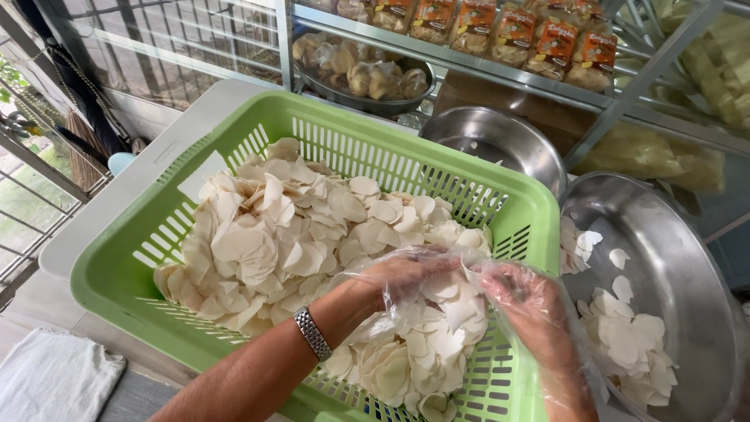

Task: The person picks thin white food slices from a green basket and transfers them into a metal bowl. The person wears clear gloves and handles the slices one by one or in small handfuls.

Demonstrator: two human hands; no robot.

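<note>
Together, two gloved hands, left hand point(402, 277), right hand point(519, 293), fingers grasping chips point(281, 227), one green basket point(117, 270).

Daylight through a barred window point(195, 39) falls beside metal shelving point(500, 70) and a white counter point(133, 187).

- Row of clear plastic snack bags with orange-and-yellow labels point(500, 31) — along the top shelf, upper middle to upper right of the frame, standing side by side.
- Clear plastic bags of pale yellow chips point(648, 156) — right side, behind the metal shelf frame; more at the upper right corner.
</note>
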